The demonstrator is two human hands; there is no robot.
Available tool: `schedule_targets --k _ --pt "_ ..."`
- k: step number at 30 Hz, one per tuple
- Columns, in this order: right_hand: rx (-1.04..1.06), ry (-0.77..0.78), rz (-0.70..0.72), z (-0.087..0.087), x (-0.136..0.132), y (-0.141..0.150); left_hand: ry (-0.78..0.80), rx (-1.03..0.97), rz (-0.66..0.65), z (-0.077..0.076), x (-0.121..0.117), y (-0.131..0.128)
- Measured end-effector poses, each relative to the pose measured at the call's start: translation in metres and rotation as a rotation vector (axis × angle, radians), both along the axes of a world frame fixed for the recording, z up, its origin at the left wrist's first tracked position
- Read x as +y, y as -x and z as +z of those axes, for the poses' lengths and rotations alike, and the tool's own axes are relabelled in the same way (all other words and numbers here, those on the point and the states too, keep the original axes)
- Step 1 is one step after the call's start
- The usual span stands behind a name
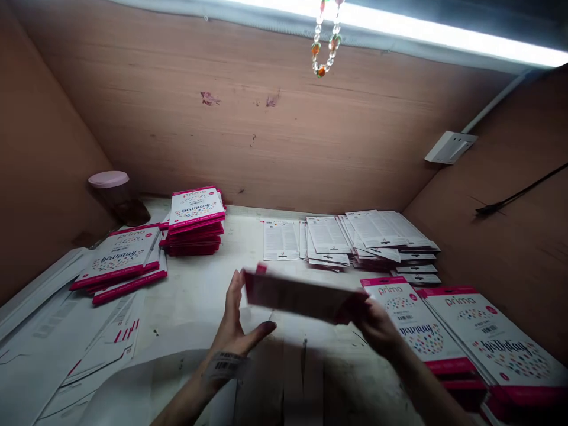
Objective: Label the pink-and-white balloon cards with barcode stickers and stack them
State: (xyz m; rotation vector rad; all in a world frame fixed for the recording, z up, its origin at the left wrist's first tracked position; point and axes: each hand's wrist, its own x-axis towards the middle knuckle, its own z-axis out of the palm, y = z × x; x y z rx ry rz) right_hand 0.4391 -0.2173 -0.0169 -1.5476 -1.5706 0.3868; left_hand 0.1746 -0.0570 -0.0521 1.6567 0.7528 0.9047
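Note:
A stack of pink-edged cards, blurred by motion, is held edge-on above the middle of the worktable. My left hand lies flat against its left end, fingers stretched up and thumb out to the right. My right hand is closed round its right end, fingers wrapped over the edge. A printed paper band sits on my left wrist.
Piles of pink "prima birthday" packs lie at back left, at left and at front right. White printed sheets fan out at the back. A pink-lidded jar stands in the left corner. Flat cartons lie front left.

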Motion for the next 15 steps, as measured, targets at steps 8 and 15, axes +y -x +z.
schedule_targets --k 8,15 --pt "-0.323 0.205 -0.060 -0.019 0.080 -0.082 0.251 0.103 -0.148 -0.020 -0.019 0.030" --pt "-0.808 0.395 -0.198 -0.052 0.131 -0.111 0.215 0.151 -0.177 -0.005 -0.035 0.038"
